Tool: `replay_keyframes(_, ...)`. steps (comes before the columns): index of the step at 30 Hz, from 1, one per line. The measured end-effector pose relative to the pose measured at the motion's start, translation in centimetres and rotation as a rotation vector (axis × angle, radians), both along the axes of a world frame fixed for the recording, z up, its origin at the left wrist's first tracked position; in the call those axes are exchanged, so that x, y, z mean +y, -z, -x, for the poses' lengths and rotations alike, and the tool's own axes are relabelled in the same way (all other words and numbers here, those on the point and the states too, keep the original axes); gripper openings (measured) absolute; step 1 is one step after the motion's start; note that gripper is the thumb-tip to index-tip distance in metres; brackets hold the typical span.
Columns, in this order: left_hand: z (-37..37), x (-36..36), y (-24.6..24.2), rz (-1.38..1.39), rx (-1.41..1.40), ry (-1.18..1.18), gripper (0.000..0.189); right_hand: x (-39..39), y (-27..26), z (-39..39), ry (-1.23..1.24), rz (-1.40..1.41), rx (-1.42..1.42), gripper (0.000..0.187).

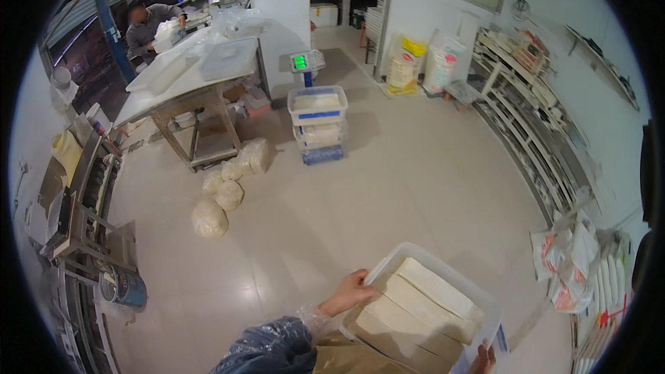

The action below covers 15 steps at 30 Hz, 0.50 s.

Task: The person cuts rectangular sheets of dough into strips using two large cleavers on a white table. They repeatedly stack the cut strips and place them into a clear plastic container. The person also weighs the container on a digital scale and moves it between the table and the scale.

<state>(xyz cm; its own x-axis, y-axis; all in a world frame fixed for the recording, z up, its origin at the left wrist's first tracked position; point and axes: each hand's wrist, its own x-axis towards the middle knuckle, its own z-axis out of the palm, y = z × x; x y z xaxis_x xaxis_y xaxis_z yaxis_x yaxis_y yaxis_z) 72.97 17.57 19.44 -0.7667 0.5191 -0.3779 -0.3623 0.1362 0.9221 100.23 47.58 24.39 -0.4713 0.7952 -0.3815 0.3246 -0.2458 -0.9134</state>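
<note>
A translucent plastic tub [491,304] is held up at the lower right, before my body. Several long pale slabs [415,306], which look like dough, lie side by side in it. My left hand [354,291] grips the tub's left rim, with the thumb over the edge. At the lower right corner my right hand [484,358] holds the near right end of the tub; part of it is hidden. A clear plastic cover is over my left sleeve [275,345]. Beneath the tub, at the picture's bottom, some brown material [353,359] shows.
Wrapped pale lumps [209,218] lie on the tiled floor beside a work table [200,85]. Stacked tubs [318,114] stand before a digital scale [306,61]. A co-worker [150,26] handles a white bag behind the table. Racks [535,135] line the right wall; a blue bucket [124,288] stands left.
</note>
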Motion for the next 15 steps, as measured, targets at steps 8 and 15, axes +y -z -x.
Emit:
replay_keyframes(8, 23.1, -4.5, 1.2, 0.197, 0.117, -0.428, 0.022, 9.6, 14.7, 37.0, -0.443, -0.115, -0.044, 0.032)
replay_keyframes(15, 37.3, -8.8, 1.6, 0.152, -0.053, -0.978, 0.012, 2.5, 9.3, 71.3, -0.915, -0.231, -0.075, 0.033)
